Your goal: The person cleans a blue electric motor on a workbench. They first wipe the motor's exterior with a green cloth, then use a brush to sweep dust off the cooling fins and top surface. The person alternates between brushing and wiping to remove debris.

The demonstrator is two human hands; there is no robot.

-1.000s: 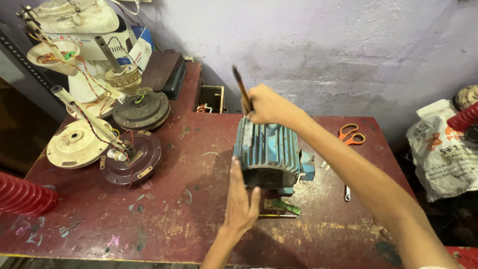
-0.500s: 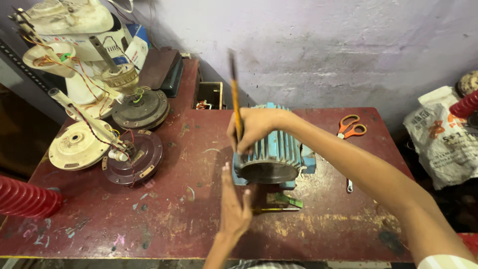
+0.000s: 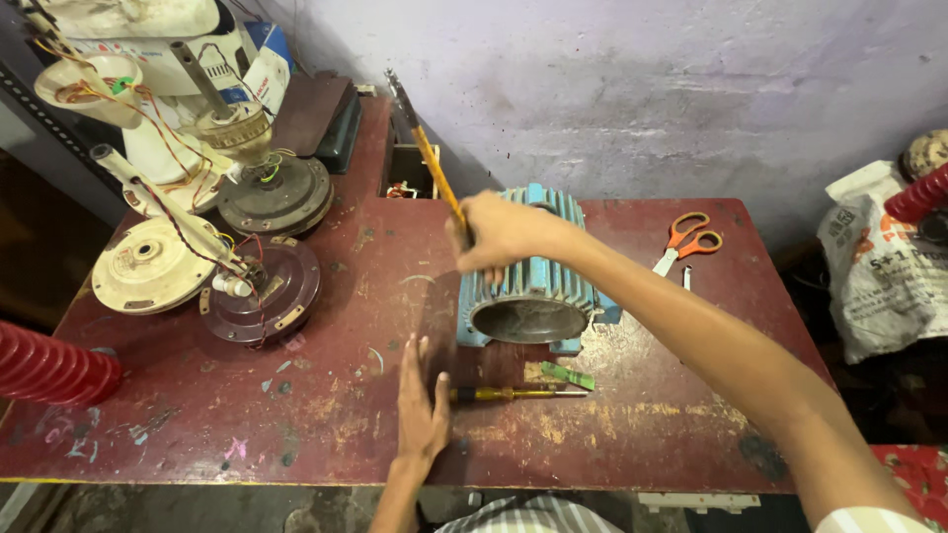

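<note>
A blue ribbed motor housing (image 3: pixel 538 286) lies on its side in the middle of a worn red table (image 3: pixel 197 415), its open end facing me. My right hand (image 3: pixel 499 232) hovers over the housing's left top and grips a thin yellow-handled brush (image 3: pixel 427 148) that points up and to the left. My left hand (image 3: pixel 422 410) rests flat on the table in front of the housing, fingers apart. Its fingertips lie beside the handle of a yellow screwdriver (image 3: pixel 513 393) that lies on the table.
Dismantled fan motors and covers (image 3: pixel 252 286) crowd the table's left side. Orange-handled scissors (image 3: pixel 686 240) lie at the far right. A red ribbed part (image 3: pixel 49 365) sits at the left edge. A white sack (image 3: pixel 879 276) stands off the table at right.
My right hand has moved with the brush from the housing's far end to its near left top. My left hand has come off the housing and dropped flat onto the table.
</note>
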